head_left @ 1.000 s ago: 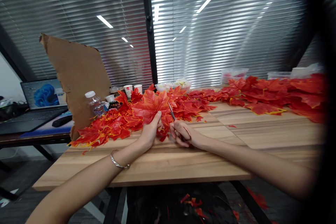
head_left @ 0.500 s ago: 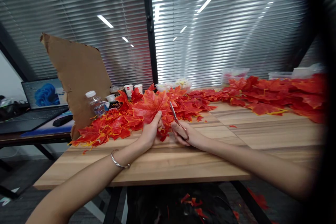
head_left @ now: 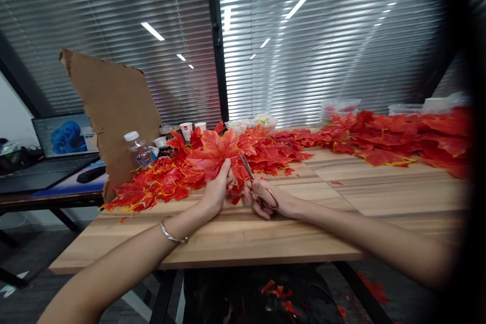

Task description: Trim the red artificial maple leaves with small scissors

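Over the near part of the wooden table [head_left: 261, 243], my left hand [head_left: 219, 187] pinches a large red-orange maple leaf [head_left: 214, 153] by its lower end, thumb on top. Just to the right, my right hand [head_left: 264, 196] has its fingers in the handles of a pair of scissors [head_left: 246, 166]. The scissor blades are slightly apart and point up and left, at the right edge of the held leaf. A heap of red leaves [head_left: 163, 182] lies behind and left of my hands.
More leaves [head_left: 402, 136] are piled at the right, with plastic boxes behind. A clear bottle [head_left: 138, 151], paper cups [head_left: 186, 130] and upright cardboard [head_left: 117, 106] stand at the left. Beyond the cardboard is a laptop [head_left: 68, 135]. Red scraps [head_left: 290, 308] lie below the table edge.
The held leaf has shifted slightly left and tilted. The scissors have moved down and left, and their blades have opened a little.
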A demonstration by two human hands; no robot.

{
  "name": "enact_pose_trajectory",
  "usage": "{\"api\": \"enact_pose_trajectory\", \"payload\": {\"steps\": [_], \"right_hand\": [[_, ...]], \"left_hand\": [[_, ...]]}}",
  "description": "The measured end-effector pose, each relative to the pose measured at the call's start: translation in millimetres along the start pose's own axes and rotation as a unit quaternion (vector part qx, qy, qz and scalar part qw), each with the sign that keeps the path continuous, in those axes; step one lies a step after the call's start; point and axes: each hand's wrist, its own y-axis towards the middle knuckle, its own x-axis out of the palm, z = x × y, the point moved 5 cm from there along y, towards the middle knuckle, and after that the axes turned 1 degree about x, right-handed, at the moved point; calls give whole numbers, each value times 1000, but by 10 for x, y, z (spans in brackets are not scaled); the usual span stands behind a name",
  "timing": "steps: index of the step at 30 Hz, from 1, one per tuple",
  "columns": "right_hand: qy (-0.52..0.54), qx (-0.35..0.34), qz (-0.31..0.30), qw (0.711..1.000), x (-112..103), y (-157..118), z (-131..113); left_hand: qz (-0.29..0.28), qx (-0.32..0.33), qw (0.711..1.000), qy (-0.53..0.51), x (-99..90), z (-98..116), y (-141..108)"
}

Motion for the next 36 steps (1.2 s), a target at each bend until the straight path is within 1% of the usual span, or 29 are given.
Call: {"api": "enact_pose_trajectory", "payload": {"steps": [3, 6, 15, 20, 24, 31, 36], "right_hand": [[11, 14, 14, 1000, 7, 2, -5], [6, 23, 25, 999, 5, 6, -7], [-8, 26, 26, 999, 0, 0, -22], [-10, 20, 18, 1000, 12, -6, -40], [-7, 16, 29, 999, 2, 9, -5], [-1, 15, 41, 999, -16, 21, 25], [2, 16, 50, 999, -9, 20, -6]], "left_hand": [[-25, 21, 999, -19, 19, 20, 0], [-22, 31, 999, -21, 12, 27, 3], [-15, 51, 999, -2, 6, 71, -15], [-4, 21, 1000, 11, 26, 57, -29], [-29, 16, 999, 26, 54, 36, -33], [-26, -3, 999, 39, 5, -65, -19], [-34, -11, 999, 38, 28, -32, -30]]}}
